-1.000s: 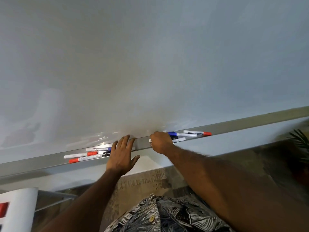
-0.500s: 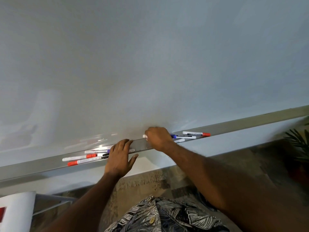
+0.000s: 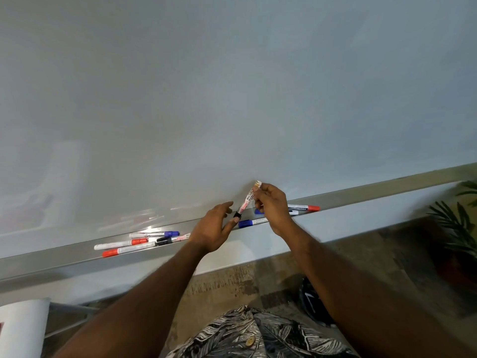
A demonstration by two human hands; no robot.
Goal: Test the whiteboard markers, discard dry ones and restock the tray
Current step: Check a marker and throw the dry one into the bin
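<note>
Thumb and forefinger of the left hand (image 3: pixel 213 229) bracket the black cap; a firm hold cannot be told. The marker (image 3: pixel 245 202) slants up to the right hand (image 3: pixel 271 205), which pinches its upper end. A second ago both hands were down at the tray (image 3: pixel 51 259); now the marker is lifted off it.

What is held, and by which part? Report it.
A black-capped marker: the right hand pinches its upper barrel. The left hand is at the cap; grip unclear.

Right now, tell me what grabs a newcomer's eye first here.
The right hand pinches a black-capped marker, tilted, mid-frame above the tray; the left hand reaches for its cap. More markers lie in the tray: a cluster at left, a red-capped marker at right.
</note>
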